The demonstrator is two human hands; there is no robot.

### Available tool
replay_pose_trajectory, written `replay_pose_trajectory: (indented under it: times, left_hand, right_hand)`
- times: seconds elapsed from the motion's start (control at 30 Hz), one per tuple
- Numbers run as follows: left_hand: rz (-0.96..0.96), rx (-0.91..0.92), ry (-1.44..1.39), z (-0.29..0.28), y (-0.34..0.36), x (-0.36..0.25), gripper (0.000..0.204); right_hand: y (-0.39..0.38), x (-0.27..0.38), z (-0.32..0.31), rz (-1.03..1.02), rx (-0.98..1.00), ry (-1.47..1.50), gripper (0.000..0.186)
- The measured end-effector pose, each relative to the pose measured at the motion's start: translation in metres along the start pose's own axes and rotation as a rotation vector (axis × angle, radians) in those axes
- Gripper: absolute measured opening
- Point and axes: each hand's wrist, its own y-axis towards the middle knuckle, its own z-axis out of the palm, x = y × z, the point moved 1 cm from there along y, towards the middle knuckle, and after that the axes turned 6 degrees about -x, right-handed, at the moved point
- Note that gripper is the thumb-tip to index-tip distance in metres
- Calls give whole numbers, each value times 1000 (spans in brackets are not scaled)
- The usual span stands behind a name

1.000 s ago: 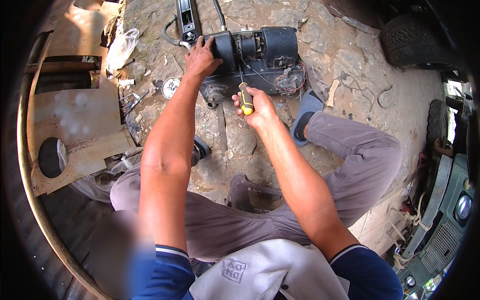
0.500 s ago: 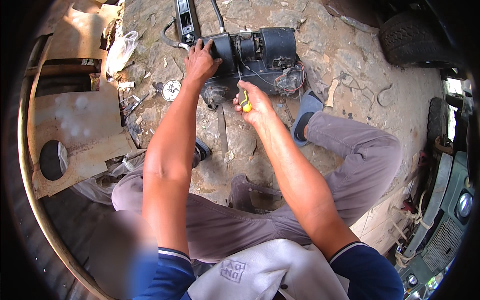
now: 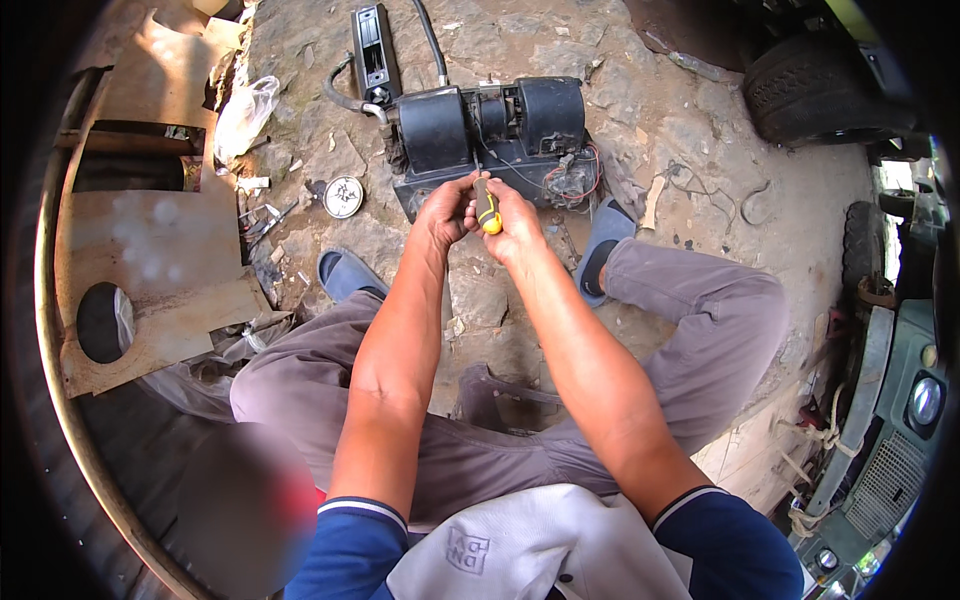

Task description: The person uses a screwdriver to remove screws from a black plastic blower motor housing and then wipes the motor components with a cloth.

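In my right hand point(image 3: 512, 215) I grip a screwdriver point(image 3: 489, 210) with a yellow and black handle. Its shaft points away from me at the black blower unit point(image 3: 433, 125), but the tip is hard to see. My left hand point(image 3: 443, 212) is closed against the right one, its fingers pinched around the front of the screwdriver near the shaft. The blower unit lies on the ground, with two rounded housings, a motor between them and thin loose wires point(image 3: 592, 170) at its right end. Both hands partly cover its near edge.
Left of the unit sits a round tin point(image 3: 343, 197) holding small dark pieces. A black panel point(image 3: 374, 50) and hoses lie behind it. Rusty sheet metal point(image 3: 150, 240) is at far left, a tyre point(image 3: 815, 88) at upper right, a vehicle front point(image 3: 895, 450) at lower right.
My left hand has left the top of the blower's left housing and come down to the right, joining my right hand at the screwdriver. The right hand has kept its grip.
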Motion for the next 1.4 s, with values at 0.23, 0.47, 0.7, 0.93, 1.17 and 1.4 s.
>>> replay_pose_trajectory:
  times: [0.23, 0.47, 0.7, 0.93, 1.17, 1.4]
  left_hand:
    - [102, -387, -61, 29, 18, 5, 26]
    - [86, -227, -112, 29, 11, 8, 27]
    - [55, -185, -123, 15, 18, 7, 23]
    - [73, -167, -160, 20, 21, 3, 21]
    - [70, -176, -149, 35, 16, 8, 24]
    - [69, -213, -8, 28, 20, 8, 25]
  right_hand:
    - [-69, 5, 4, -1065, -207, -1561, 52]
    - [-67, 11, 5, -747, -280, -1392, 46]
    - [-78, 6, 5, -905, -213, -1584, 51]
    - [-74, 4, 3, -1209, -261, -1568, 54]
    - [-64, 14, 3, -748, -320, -1465, 50]
    - [-68, 14, 4, -769, -277, -1603, 48]
